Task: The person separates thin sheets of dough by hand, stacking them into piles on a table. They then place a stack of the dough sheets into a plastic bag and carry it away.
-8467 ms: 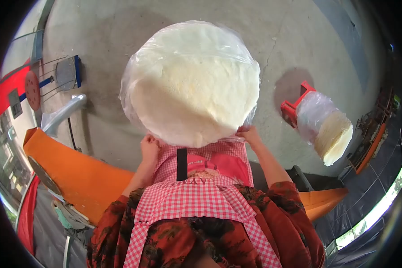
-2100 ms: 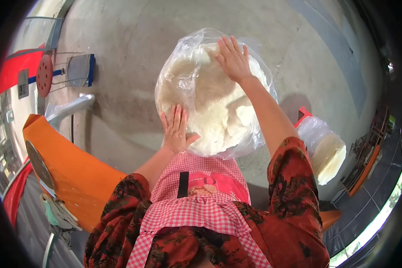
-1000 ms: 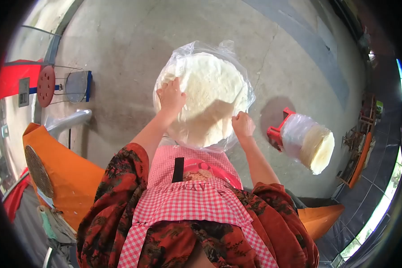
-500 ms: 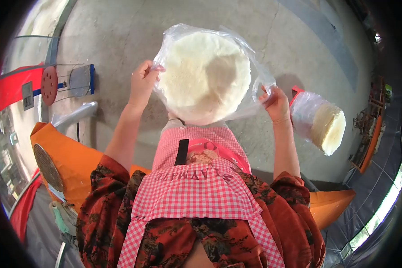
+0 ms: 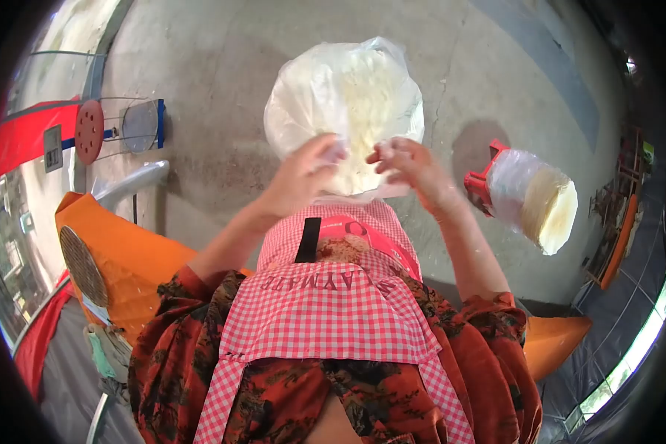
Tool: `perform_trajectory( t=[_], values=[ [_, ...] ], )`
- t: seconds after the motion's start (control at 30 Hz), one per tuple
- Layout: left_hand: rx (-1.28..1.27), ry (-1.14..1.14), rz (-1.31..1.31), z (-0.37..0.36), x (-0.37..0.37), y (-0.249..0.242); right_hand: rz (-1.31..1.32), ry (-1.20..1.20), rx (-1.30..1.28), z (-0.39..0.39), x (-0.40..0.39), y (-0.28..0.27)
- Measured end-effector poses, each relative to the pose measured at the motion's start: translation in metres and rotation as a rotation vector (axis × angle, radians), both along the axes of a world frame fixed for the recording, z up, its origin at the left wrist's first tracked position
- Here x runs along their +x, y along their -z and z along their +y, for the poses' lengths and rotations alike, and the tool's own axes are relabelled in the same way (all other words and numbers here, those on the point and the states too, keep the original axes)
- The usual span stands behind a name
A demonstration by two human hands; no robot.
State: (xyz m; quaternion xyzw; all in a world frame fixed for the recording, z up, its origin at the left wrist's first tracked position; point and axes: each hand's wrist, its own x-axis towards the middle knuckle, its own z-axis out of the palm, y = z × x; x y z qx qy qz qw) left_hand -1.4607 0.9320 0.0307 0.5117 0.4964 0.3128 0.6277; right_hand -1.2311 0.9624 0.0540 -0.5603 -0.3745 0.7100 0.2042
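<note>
A large round stack of pale flat sheets [image 5: 366, 96] lies in front of me, with a clear plastic bag [image 5: 303, 92] folded over its left and right parts. A strip down the middle shows between the folds. My left hand [image 5: 307, 174] is over the near left edge of the stack, its fingers bent and blurred. Over the near right edge is my right hand [image 5: 414, 169], its fingers curled and partly spread, also blurred. Whether either hand pinches the plastic is not clear.
To the right, a bagged pale stack [image 5: 536, 200] lies on its side against a red stand [image 5: 481, 181]. At the left are a red disc [image 5: 89, 132], a clear plastic roll [image 5: 137, 181] and orange material [image 5: 133, 244].
Both hands have moved inward and toward me from the sides of the stack. The plastic, earlier held out at both sides, now lies folded over the top.
</note>
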Motion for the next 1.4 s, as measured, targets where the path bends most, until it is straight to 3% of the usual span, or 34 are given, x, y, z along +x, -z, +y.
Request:
perform_trajectory(
  t=[0.1,0.27,0.3,0.43,0.47,0.5,0.53,0.57,0.67,0.7,0.77,0.8,0.9,0.93,1.03,1.13,1.27,1.33,1.4],
  values=[
    [0.456,0.149,0.148,-0.012,0.029,0.013,-0.156,-0.115,-0.056,0.002,-0.031,0.031],
    [0.708,0.218,0.289,-0.029,0.011,0.010,0.112,0.399,0.119,0.008,-0.047,0.016],
    [0.798,0.207,0.326,-0.030,-0.001,0.019,0.068,0.321,0.152,0.013,-0.045,0.007],
    [0.641,-0.066,0.433,-0.004,-0.009,0.014,-0.186,0.001,0.316,0.001,-0.038,-0.011],
    [0.601,0.024,0.432,0.007,-0.004,0.009,-0.286,-0.071,0.398,-0.004,-0.041,-0.014],
    [0.709,0.074,0.408,0.020,0.008,0.019,-0.388,-0.139,0.486,-0.005,-0.045,-0.018],
    [0.778,0.040,0.383,0.034,0.026,0.025,-0.502,-0.286,0.369,0.000,-0.055,-0.048],
    [0.839,0.010,0.357,0.043,0.044,0.030,-0.572,-0.346,0.479,-0.003,-0.055,-0.052],
    [0.725,0.173,0.029,0.060,0.076,0.080,-0.750,-0.497,0.787,-0.011,-0.044,-0.058],
    [0.637,0.028,-0.024,0.052,0.084,0.080,-0.780,-0.432,0.885,-0.013,-0.034,-0.060],
    [0.168,-0.077,-0.323,0.050,0.085,0.084,-0.824,-0.298,1.074,-0.019,-0.010,-0.056],
    [0.086,-0.118,-0.300,0.053,0.085,0.083,-0.853,-0.203,0.981,-0.025,0.010,-0.045],
    [-0.073,-0.254,-0.248,0.051,0.088,0.067,-0.864,-0.213,0.973,-0.027,0.015,0.021],
    [-0.054,-0.314,-0.249,0.050,0.095,0.059,-0.817,-0.318,0.997,-0.023,0.017,0.049],
    [0.016,-0.438,-0.165,0.048,0.106,0.045,-0.603,-0.218,1.092,0.004,-0.026,0.119],
    [0.077,-0.453,-0.121,0.038,0.106,0.037,-0.510,0.006,1.124,0.028,-0.061,0.119],
    [0.126,-0.459,-0.087,0.035,0.104,0.021,-0.099,0.070,0.926,0.043,-0.059,0.094],
    [0.205,-0.410,-0.082,0.038,0.101,0.020,0.136,0.079,0.994,0.048,-0.061,0.108],
    [0.247,-0.331,-0.071,0.037,0.094,0.022,0.191,0.011,0.744,0.048,-0.051,0.106]
  ],
)
